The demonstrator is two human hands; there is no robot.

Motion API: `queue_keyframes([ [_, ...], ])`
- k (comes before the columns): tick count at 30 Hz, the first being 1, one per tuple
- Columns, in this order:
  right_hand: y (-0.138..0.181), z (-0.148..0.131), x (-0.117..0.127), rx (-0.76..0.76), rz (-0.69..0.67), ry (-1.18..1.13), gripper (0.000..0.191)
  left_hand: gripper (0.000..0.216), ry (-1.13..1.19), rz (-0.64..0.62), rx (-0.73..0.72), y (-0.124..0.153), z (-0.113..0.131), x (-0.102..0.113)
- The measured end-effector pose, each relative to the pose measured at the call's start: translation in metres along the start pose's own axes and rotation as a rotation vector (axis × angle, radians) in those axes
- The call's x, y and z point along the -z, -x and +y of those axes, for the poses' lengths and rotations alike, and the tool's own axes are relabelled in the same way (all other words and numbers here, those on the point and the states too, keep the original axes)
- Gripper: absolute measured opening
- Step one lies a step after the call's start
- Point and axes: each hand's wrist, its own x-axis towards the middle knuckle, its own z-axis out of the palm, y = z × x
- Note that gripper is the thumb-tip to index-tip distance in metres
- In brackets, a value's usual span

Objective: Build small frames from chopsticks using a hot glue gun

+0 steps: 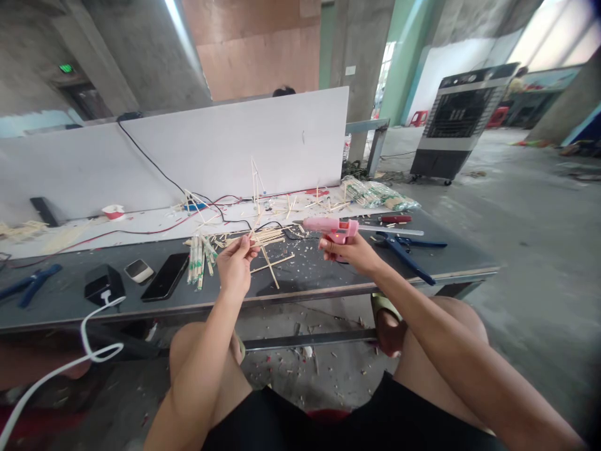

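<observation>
A cross (271, 270) of two thin, pale wooden sticks was held up in the left hand (236, 263). One stick was pinched at its top end between thumb and fingertips, so the grip was clamped on it. That stick ran down and to the right, and the shorter second stick was laid across it near the middle. The cross hung just above the front part of the dark surface (451, 260), between the two hands.

A pink glue gun (328, 225) was held in the right hand (350, 250), with the grip closed round its handle. The nozzle was pointed left toward the top of the cross and stood near it but apart from it. The trigger was covered by the fingers.

It could not be told whether the two sticks were already joined where they crossed. A pale rod (389, 230) was seen behind the gun, but whether it belonged to the gun or lay on the surface could not be made out.

Loose sticks (263, 237) were scattered behind the hands, and a phone (165, 276) and blue pliers (406, 250) lay to either side. A white cable (89, 351) was cut off at the lower left edge. The far side of the surface was hidden by a white board (235, 150).
</observation>
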Motion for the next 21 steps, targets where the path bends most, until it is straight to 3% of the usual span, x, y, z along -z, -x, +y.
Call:
queue_keyframes([
  [2, 0.002, 0.001, -0.003, -0.034, -0.045, 0.037, 0.04, 0.03, -0.009, -0.001, -0.011, 0.0, -0.001, 0.0],
  [6, 0.004, 0.001, -0.01, -0.115, 0.014, 0.142, 0.035, 0.031, -0.027, -0.015, -0.031, 0.001, -0.002, -0.001],
  [21, 0.001, 0.003, -0.017, -0.055, 0.099, 0.227, 0.019, 0.029, -0.025, -0.015, -0.035, 0.003, 0.002, -0.004],
])
